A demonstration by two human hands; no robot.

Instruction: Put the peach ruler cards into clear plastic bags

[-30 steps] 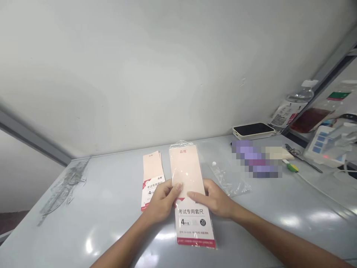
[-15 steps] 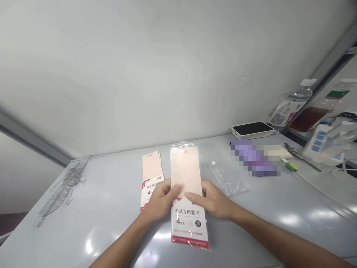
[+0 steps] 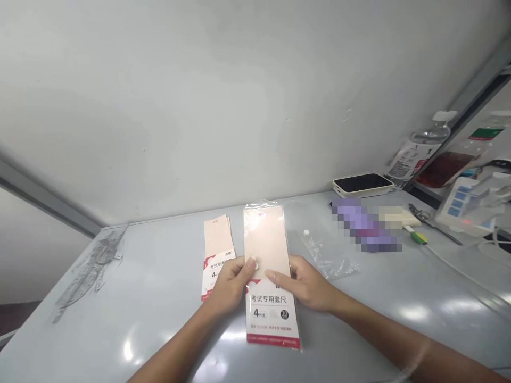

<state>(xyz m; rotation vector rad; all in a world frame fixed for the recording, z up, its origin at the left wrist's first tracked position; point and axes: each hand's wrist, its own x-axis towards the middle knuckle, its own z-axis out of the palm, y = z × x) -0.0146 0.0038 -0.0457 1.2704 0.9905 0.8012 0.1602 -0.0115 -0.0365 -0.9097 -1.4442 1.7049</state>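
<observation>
A flat ruler-set packet (image 3: 266,239), with a pink and white printed card inside a clear sleeve, stands between my hands with its top tilted away. My left hand (image 3: 229,284) is closed on its left edge, thumb across the front. By that thumb tip shows a small white round piece (image 3: 256,263), too small to name. My right hand (image 3: 309,284) grips the right edge, its thumb lying on the card and its fingers hidden behind. Beside my left hand, a stack of similar printed cards (image 3: 217,236) lies on the table, partly covered by that hand.
A clear plastic bag (image 3: 329,255) holding small white bits lies right of the packet on the grey table (image 3: 159,319). Farther right are a phone (image 3: 363,183), a blurred purple item (image 3: 361,226), scissors (image 3: 433,223), a cable (image 3: 451,268) and bottles (image 3: 419,146) by the wall.
The packet has tipped slightly, its printed lower part now a little higher in view. The left thumb has shifted slightly left and up. Both hands keep their hold.
</observation>
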